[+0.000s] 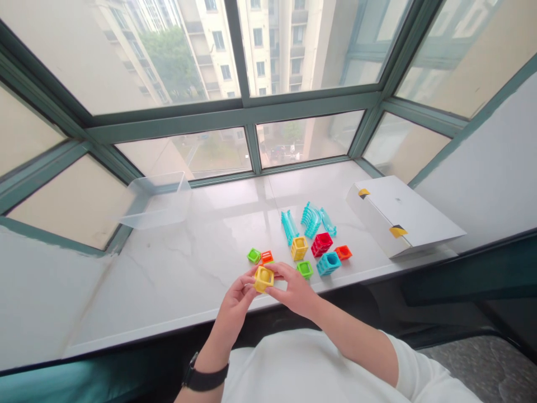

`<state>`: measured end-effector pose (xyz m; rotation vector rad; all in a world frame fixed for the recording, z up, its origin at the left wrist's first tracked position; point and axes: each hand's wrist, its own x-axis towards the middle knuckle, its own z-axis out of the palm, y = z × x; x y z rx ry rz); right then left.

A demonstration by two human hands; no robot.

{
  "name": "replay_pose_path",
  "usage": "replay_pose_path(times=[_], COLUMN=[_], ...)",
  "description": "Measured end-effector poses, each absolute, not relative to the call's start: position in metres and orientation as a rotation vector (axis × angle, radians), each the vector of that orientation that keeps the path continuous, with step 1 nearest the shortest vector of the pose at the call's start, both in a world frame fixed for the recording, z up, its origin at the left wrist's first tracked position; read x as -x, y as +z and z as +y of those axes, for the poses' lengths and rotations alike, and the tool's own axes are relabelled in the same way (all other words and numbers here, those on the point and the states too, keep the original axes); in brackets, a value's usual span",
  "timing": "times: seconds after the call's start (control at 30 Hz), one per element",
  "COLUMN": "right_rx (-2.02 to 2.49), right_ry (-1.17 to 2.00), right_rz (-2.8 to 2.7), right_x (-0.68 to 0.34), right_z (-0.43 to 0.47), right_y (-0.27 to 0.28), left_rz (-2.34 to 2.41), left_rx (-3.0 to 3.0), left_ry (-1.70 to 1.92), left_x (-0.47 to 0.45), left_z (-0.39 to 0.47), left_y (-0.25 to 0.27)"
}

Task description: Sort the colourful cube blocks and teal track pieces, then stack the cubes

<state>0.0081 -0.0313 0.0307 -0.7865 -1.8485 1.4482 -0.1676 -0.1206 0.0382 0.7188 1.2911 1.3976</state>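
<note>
A yellow hollow block (264, 279) with a round opening is held between both hands above the front edge of the sill. My left hand (235, 299) grips it from the left with its fingertips. My right hand (296, 290) has thumb and fingers closed on its right side. Just behind the hands lie a small green block (254, 256) and an orange block (267, 257); the hands partly hide what is beside them. Right of my right hand sits another green block (305, 270), with a taller blue block (328, 263) next to it.
Behind these stand a second yellow block (299, 248), a red block (321, 244) and an orange-red block (343, 252). Several turquoise track pieces (311, 219) lie farther back. A clear plastic bin (161, 204) stands left, a white box (403, 215) right. Windows enclose the marble sill (168, 280).
</note>
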Motion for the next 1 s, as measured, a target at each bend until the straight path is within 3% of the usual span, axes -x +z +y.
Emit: replay_pose_path(times=[0.27,0.63,1.0], right_rx=[0.815,0.872,0.849], right_ry=[1.327,1.528,1.478], right_rz=[-1.687,-1.548,-1.758], right_x=[-0.016,-0.017,-0.030], right_z=[-0.037,-0.037,-0.033], right_y=[0.025,0.018,0.028], left_rz=[1.244,1.105,1.604], left_rx=[-0.463,-0.463,-1.297], left_ry=[1.442,1.431,1.242], left_x=[0.147,0.136,0.145], left_z=[-0.113,-0.110,-0.117], left_y=[0.031,0.039,0.042])
